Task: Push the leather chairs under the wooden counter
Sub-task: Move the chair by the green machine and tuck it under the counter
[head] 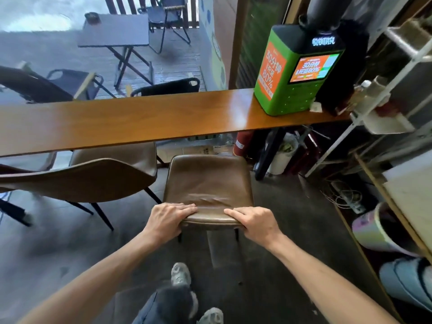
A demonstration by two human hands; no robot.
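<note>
1. Below the long glossy wooden counter (140,122) stood the brown padded leather chair (208,183) we were handling, its seat front just reaching the counter's near edge and most of the chair out on the dark floor (280,242)
2. We had our left hand (168,220) and our right hand (254,223) on the top edge of its backrest, one at each corner, fingers laid over the front face and curled round the rim, so both held the chair and neither was spread wide
3. We judged the chair fairly light, given thin dark metal legs and a slim shell, so it should slide with a steady push
4. The leather looked soft and creased under our fingers, with a slight sheen, so we judged the padding would give a little and the rim was the firmer place to hold
5. Gripping high on the back could tip the chair if a leg caught on the floor, we thought, so a low, level push seemed wise
6. To the left a second brown leather chair with a curved back (93,178) stood near the first, its seat partly under the counter
7. A green boxy charging station with a lit screen (294,73) sat on the counter's right end, well apart from our hands
</note>
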